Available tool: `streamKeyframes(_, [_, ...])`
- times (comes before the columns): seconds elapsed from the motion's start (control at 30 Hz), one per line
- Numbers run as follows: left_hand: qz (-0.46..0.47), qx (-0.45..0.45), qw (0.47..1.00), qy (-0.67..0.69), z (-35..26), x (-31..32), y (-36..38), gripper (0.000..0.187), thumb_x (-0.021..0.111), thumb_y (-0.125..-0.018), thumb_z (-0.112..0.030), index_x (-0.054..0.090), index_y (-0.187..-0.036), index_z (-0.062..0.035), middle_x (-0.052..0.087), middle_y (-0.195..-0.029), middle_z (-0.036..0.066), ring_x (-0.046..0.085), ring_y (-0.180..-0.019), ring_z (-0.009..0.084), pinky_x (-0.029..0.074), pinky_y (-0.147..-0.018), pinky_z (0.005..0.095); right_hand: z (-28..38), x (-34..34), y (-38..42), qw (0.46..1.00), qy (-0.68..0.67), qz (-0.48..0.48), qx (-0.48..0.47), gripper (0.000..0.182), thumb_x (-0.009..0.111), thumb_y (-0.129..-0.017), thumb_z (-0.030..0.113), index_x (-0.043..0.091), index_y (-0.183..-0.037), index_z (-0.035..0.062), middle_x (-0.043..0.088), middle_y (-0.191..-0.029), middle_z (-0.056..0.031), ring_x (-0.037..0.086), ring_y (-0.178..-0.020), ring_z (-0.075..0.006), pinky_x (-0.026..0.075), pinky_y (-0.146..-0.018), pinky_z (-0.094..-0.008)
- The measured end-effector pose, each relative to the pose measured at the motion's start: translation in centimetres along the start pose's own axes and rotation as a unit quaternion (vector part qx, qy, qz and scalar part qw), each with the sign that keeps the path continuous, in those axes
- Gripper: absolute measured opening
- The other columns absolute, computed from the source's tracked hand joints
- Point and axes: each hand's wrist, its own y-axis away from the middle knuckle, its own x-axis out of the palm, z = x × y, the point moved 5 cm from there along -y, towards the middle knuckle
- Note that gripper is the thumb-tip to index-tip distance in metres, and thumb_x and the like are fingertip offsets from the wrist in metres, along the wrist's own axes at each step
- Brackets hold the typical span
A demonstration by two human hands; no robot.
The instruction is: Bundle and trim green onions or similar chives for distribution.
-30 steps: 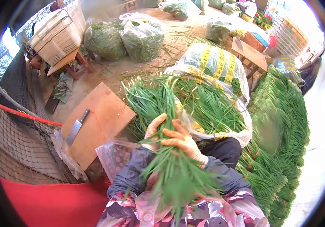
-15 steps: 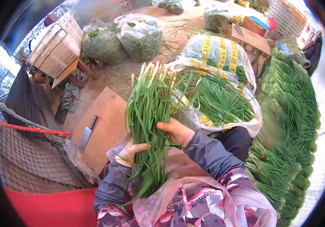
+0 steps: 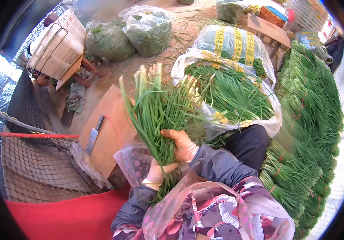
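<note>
A thick bunch of garlic chives is held in front of my lap, pale cut ends up and leaf tips down. My left hand, in a thin glove, is wrapped round its lower part. Higher up, my right hand, also gloved, grips its right side with the thumb across the leaves. Just beyond my right hand, an open plastic bag holds loose chives. To the left, a knife lies on a wooden board.
Stacked, tied chive bundles line the right side. Behind the open bag is another bag with yellow tape. Two filled bags stand at the back, near a white crate on a stool. Netting and red cloth lie left.
Both hands have shifted with the bunch, the left one to the right and downward. The bunch now leans, its upper ends fanned out to the left. The view has shifted slightly.
</note>
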Motion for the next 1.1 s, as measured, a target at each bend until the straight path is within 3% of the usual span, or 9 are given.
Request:
streamKeyframes(0.23, [-0.013,-0.069,0.996,-0.061,-5.7,-3.8,2.1,0.047,0.071,-0.072,0.007,0.059,-0.116,-0.0036,0.065,-0.095,0.004,0.061,-0.074,0.0129,0.049,-0.063,0.0254,6.0,-1.6,1.0,0.990,0.121,0.064,-0.016,0.059,0.067,-0.084,0.049,0.055,-0.126,0.0098,0.064,-0.118,-0.0069,0.062,-0.107,-0.0234,0.049,-0.094,-0.0469])
streamKeyframes(0.4, [-0.039,0.074,0.971,-0.223,-9.1,-8.0,2.6,0.053,0.067,-0.071,0.012,0.055,-0.121,-0.0016,0.064,-0.107,0.004,0.060,-0.092,0.0106,0.049,-0.076,0.0247,4.0,0.5,2.7,0.978,0.206,-0.016,0.031,0.055,0.070,-0.084,0.043,0.054,-0.124,0.0099,0.065,-0.111,-0.0053,0.064,-0.099,-0.0253,0.056,-0.078,-0.0454])
streamKeyframes(0.57, [-0.067,0.063,0.942,-0.323,-9.2,-10.3,5.0,0.054,0.063,-0.069,0.014,0.054,-0.120,-0.0012,0.064,-0.110,0.004,0.059,-0.098,0.0111,0.048,-0.086,0.0268,0.7,-3.7,1.6,0.984,0.123,-0.063,0.110,0.046,0.068,-0.087,0.036,0.056,-0.120,0.0063,0.064,-0.113,-0.0098,0.064,-0.098,-0.0258,0.056,-0.080,-0.0451])
streamKeyframes(0.7, [-0.061,0.018,0.957,-0.282,-7.6,-11.7,6.5,0.056,0.064,-0.067,0.014,0.053,-0.120,-0.0011,0.064,-0.110,0.004,0.060,-0.098,0.0116,0.048,-0.087,0.0279,3.4,-7.5,2.1,0.993,0.044,-0.106,-0.020,0.046,0.069,-0.087,0.032,0.054,-0.121,0.0054,0.063,-0.107,-0.0077,0.062,-0.100,-0.0273,0.053,-0.081,-0.0462])
streamKeyframes(0.8, [-0.055,0.018,0.964,-0.259,-6.6,-11.7,6.9,0.056,0.064,-0.067,0.014,0.054,-0.120,-0.0011,0.064,-0.110,0.004,0.060,-0.098,0.0116,0.048,-0.087,0.0278,3.6,-4.8,1.6,0.975,0.157,-0.143,-0.068,0.093,0.076,-0.081,0.030,0.015,-0.150,0.0165,0.056,-0.105,-0.0088,0.058,-0.098,-0.0229,0.050,-0.077,-0.0417])
streamKeyframes(0.83, [-0.056,0.024,0.965,-0.254,-6.4,-11.5,6.9,0.055,0.064,-0.067,0.014,0.054,-0.119,-0.0011,0.064,-0.110,0.004,0.060,-0.097,0.0116,0.048,-0.087,0.0276,2.0,-5.1,0.4,0.975,0.156,-0.145,-0.068,0.093,0.076,-0.081,0.030,0.015,-0.150,0.0165,0.056,-0.105,-0.0088,0.058,-0.098,-0.0229,0.050,-0.077,-0.0417])
streamKeyframes(0.9, [-0.056,0.025,0.963,-0.264,-6.9,-10.2,7.0,0.055,0.063,-0.068,0.014,0.054,-0.120,-0.0009,0.064,-0.110,0.003,0.059,-0.097,0.0106,0.047,-0.086,0.0270,-0.7,-5.4,-2.7,0.905,0.412,-0.025,-0.105,0.094,0.078,-0.078,0.022,0.017,-0.151,0.0137,0.052,-0.130,-0.0139,0.054,-0.109,-0.0223,0.048,-0.088,-0.0382])
streamKeyframes(1.0, [-0.013,0.010,0.965,-0.263,-6.7,-9.4,7.4,0.053,0.065,-0.075,0.008,0.052,-0.126,0.0005,0.064,-0.113,0.005,0.058,-0.102,0.0104,0.045,-0.090,0.0267,-2.8,-3.5,-4.8,0.899,0.433,0.062,-0.003,0.068,0.073,-0.082,0.019,0.041,-0.142,0.0098,0.052,-0.135,-0.0116,0.051,-0.118,-0.0198,0.044,-0.095,-0.0320])
streamKeyframes(1.1, [-0.005,0.010,0.957,-0.291,-7.4,-9.7,7.8,0.053,0.066,-0.074,0.008,0.053,-0.125,0.0011,0.064,-0.112,0.005,0.058,-0.101,0.0104,0.045,-0.090,0.0265,-2.8,-3.1,-5.0,0.921,0.382,-0.074,0.027,0.043,0.064,-0.089,0.022,0.057,-0.128,0.0072,0.059,-0.127,-0.0090,0.054,-0.115,-0.0194,0.045,-0.095,-0.0322])
